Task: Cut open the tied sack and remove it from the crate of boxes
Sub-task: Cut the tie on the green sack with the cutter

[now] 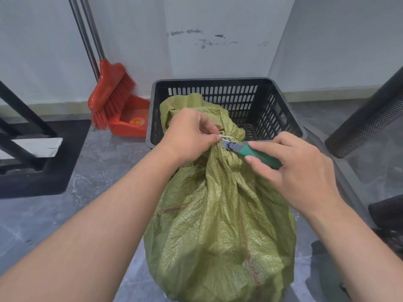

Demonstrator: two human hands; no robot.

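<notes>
A bulging green woven sack (220,225) stands in front of me, its gathered neck bound by a white tie (227,137). The neck's loose top leans over the near rim of a black slotted crate (281,110). My left hand (189,136) pinches the tie's free end at the neck. My right hand (292,166) holds a green-handled utility knife (250,150), whose metal tip touches the tie. What the sack holds is hidden.
A red broom (111,92) and red dustpan (133,120) lean against the grey wall at the left. A black frame with a base (35,162) stands on the floor at far left. A black mesh chair part (368,118) is at the right.
</notes>
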